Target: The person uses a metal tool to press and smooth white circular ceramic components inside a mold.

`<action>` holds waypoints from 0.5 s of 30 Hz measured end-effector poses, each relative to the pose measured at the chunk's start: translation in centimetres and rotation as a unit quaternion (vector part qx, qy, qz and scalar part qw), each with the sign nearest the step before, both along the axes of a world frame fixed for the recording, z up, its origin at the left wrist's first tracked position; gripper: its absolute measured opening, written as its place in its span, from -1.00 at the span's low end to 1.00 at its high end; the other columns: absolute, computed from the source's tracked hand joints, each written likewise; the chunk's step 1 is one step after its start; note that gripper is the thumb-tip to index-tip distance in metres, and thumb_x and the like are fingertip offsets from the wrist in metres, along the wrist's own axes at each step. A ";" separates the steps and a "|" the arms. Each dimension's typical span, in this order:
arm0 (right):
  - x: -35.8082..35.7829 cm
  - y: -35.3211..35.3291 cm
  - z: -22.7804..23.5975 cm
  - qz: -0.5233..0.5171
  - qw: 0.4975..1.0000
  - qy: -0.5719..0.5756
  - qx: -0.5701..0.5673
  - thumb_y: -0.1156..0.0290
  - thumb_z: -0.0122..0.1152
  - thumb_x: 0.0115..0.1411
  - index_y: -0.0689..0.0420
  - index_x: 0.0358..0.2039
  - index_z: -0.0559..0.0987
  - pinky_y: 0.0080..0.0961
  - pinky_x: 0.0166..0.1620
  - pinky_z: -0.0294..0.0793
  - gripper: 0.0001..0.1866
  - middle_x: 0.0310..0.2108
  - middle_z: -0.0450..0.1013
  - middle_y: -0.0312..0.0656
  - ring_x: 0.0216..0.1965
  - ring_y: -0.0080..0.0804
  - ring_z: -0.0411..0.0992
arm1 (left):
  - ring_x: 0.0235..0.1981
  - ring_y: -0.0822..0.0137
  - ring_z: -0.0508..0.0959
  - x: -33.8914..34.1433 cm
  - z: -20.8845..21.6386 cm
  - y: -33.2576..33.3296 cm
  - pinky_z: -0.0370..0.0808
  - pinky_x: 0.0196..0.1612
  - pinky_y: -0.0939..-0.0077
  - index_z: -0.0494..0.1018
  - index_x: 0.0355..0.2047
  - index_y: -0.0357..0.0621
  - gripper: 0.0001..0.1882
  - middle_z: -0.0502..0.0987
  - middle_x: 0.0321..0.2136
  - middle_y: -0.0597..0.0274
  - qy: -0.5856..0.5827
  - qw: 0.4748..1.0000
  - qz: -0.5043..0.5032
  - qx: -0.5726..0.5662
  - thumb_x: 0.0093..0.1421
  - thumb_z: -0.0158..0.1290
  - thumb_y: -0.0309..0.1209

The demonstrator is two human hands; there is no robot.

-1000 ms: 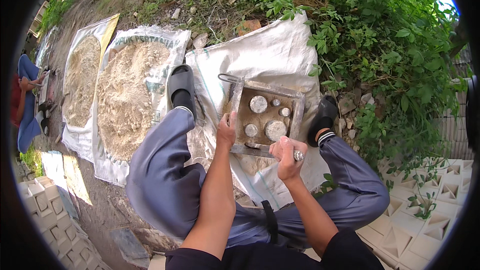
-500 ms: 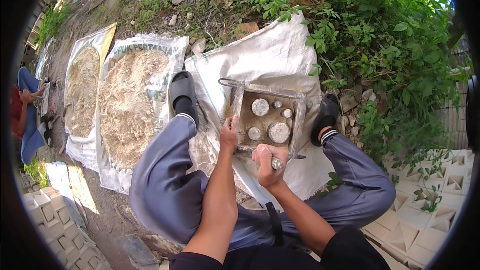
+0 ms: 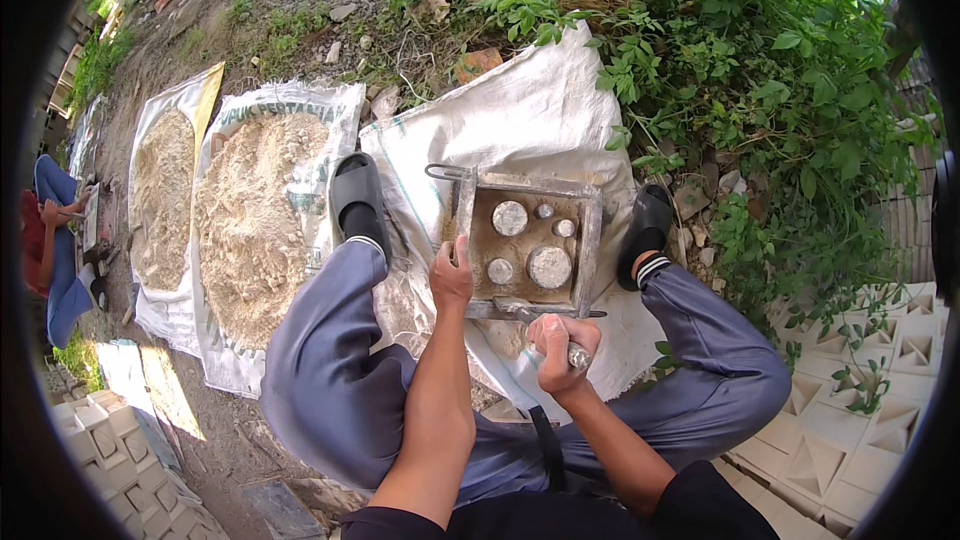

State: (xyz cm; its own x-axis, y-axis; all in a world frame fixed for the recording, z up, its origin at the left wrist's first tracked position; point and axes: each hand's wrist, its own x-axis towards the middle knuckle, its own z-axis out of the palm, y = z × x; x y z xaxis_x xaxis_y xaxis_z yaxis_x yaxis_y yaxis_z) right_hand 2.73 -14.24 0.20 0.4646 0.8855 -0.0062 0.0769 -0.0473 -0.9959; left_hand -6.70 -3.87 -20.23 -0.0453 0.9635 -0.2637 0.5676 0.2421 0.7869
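A square, sand-coloured box frame (image 3: 592, 245) with worn edges stands on a white sack (image 3: 500, 140) between my feet. Packed sand (image 3: 497, 292) fills its inside, with several round pale discs of different sizes in it, the largest (image 3: 550, 267) at the near right. My left hand (image 3: 451, 278) grips the frame's left side, fingers curled at its edge. My right hand (image 3: 562, 348) is wrapped round the handle of a narrow-bladed trowel (image 3: 516, 309). Its blade points left over the frame's near side; whether it touches is unclear.
Two sacks on the left bear heaps of pale powder (image 3: 255, 220). Green plants (image 3: 740, 90) crowd the right. Patterned pale blocks (image 3: 850, 420) are stacked at lower right, more at lower left (image 3: 120, 450). Another person (image 3: 60, 240) sits at far left. A wire loop (image 3: 445, 171) sticks out from the frame.
My right hand has moved right and toward me with the trowel, whose blade now shows over the frame's near side. My left hand stays at the frame; the whole view has shifted slightly.
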 end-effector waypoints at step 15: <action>6.1 -2.8 1.4 -0.038 0.998 -0.042 0.013 0.52 -0.02 0.20 0.23 -0.77 0.27 -0.45 -0.66 0.01 -0.62 -0.83 0.13 -0.32 -0.79 -0.60 0.12 | -0.34 -0.25 0.52 1.0 1.6 -0.5 0.40 -0.24 -0.04 0.48 -0.40 -0.23 -0.46 0.54 -0.44 -0.26 0.130 0.990 0.006 0.047 0.34 -0.23 0.01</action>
